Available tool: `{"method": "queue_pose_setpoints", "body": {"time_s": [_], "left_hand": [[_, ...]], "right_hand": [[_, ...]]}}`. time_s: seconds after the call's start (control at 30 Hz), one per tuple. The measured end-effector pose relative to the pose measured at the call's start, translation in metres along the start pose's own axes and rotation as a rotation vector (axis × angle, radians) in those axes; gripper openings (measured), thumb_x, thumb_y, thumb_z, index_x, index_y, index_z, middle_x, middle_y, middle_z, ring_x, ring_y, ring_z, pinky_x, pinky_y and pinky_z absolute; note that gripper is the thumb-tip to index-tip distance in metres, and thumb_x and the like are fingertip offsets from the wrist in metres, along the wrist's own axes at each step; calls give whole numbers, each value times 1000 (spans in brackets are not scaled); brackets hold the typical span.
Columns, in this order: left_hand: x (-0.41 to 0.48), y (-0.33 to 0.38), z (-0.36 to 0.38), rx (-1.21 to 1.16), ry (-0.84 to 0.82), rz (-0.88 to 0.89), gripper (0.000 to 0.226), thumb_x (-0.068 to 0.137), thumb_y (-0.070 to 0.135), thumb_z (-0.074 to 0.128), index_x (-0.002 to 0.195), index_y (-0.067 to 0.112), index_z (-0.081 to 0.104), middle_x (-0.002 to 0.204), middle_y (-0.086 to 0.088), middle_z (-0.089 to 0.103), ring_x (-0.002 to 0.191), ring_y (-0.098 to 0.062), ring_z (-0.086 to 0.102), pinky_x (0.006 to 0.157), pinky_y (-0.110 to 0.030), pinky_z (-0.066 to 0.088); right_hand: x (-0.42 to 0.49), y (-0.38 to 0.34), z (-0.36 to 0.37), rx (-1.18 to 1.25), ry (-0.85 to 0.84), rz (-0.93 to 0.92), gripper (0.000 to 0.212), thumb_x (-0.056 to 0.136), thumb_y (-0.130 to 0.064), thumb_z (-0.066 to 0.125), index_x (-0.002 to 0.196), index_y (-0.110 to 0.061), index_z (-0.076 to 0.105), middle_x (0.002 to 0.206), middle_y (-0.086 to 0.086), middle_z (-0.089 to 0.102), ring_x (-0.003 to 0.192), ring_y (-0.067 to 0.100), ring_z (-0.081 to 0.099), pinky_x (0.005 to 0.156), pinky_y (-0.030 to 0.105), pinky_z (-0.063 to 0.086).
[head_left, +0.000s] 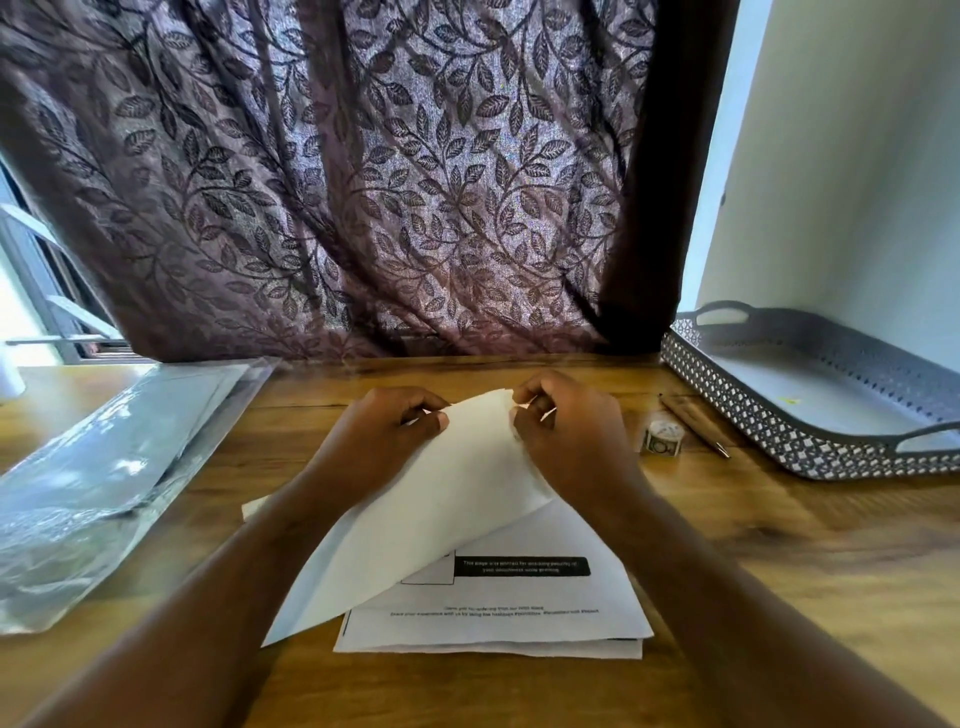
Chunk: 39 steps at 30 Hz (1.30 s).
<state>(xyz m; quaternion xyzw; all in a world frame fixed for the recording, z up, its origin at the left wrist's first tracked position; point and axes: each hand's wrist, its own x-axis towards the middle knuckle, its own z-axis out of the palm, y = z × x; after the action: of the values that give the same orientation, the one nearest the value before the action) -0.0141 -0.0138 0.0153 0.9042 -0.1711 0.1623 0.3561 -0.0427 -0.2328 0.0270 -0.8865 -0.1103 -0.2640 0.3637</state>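
Fold barely begun: left hand (387, 431) and right hand (563, 426) both pinch the white sheet's (441, 499) far edge, lifted off the printed page (519, 597) on the table (779, 545); crease not yet pressed.

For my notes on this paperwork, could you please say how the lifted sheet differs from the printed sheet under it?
The lifted sheet is raised and curved, pinched by the left hand and right hand; the printed sheet lies flat on the table. The lifted sheet's visible side is blank; the printed sheet shows a black bar and lines of text. Both are white paper.
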Motion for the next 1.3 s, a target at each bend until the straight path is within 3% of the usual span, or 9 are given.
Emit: {"method": "queue_pose_setpoints", "body": {"time_s": [0.2, 0.37, 0.5, 0.63, 0.83, 0.97, 1.07, 1.13, 1.3], "left_hand": [[-1, 4, -2, 12, 3, 32, 13, 95, 28, 64, 101, 27, 76, 94, 17, 74, 86, -1, 67, 82, -38, 57], [-4, 8, -1, 44, 14, 38, 14, 95, 27, 65, 104, 26, 76, 99, 15, 75, 89, -1, 66, 84, -33, 55], [-6, 13, -1, 83, 7, 50, 15, 95, 28, 65, 103, 24, 77, 100, 14, 75, 89, 0, 66, 81, -26, 52], [-8, 19, 0, 123, -17, 59, 15, 96, 28, 64, 90, 24, 78, 84, 17, 72, 79, 0, 63, 69, -22, 48], [-8, 16, -5, 139, 17, 33, 17, 95, 33, 64, 85, 25, 75, 76, 18, 69, 73, -3, 63, 68, -28, 50], [-9, 17, -3, 190, 5, 48, 20, 97, 36, 62, 83, 25, 72, 69, 19, 63, 66, -1, 58, 62, -28, 47], [-9, 17, -3, 186, -1, 72, 20, 98, 36, 61, 82, 28, 70, 66, 21, 60, 65, 3, 57, 59, -26, 43], [-8, 16, -6, 183, 8, 94, 22, 98, 42, 57, 85, 28, 70, 73, 19, 65, 69, 0, 60, 64, -31, 51], [-8, 17, -10, 214, 49, 146, 30, 96, 50, 52, 96, 28, 72, 86, 15, 72, 77, -6, 66, 69, -37, 55]], "right_hand": [[-3, -1, 6, -10, -106, 142, 23, 90, -28, 72, 110, -19, 69, 101, -6, 72, 89, 12, 66, 77, 29, 55], [1, -2, 2, 37, -185, 275, 34, 85, -35, 78, 114, -20, 68, 95, -4, 74, 86, 13, 64, 59, 17, 43], [2, -3, -3, 139, -242, 368, 41, 79, -24, 86, 115, -18, 69, 85, -4, 67, 77, 13, 60, 57, 22, 44], [2, -5, -2, 141, -258, 405, 35, 76, -19, 88, 105, -18, 70, 84, -4, 64, 72, 9, 56, 53, 21, 40], [5, -2, -9, 359, -216, 488, 13, 78, -19, 85, 78, -14, 73, 86, 3, 72, 85, 23, 66, 71, 37, 56], [4, -5, -12, 400, -252, 460, 13, 84, -15, 79, 76, -11, 69, 86, 3, 69, 73, 16, 58, 58, 26, 44], [4, -5, -10, 561, -342, 535, 11, 88, -14, 72, 79, -11, 68, 91, 7, 66, 88, 24, 59, 70, 33, 48], [6, -4, -12, 684, -406, 609, 11, 87, -17, 74, 79, -10, 74, 93, 10, 71, 98, 33, 63, 85, 45, 53], [6, 2, -21, 858, -705, 685, 40, 86, -25, 72, 119, -3, 70, 117, 19, 73, 105, 34, 69, 100, 57, 51]]}}
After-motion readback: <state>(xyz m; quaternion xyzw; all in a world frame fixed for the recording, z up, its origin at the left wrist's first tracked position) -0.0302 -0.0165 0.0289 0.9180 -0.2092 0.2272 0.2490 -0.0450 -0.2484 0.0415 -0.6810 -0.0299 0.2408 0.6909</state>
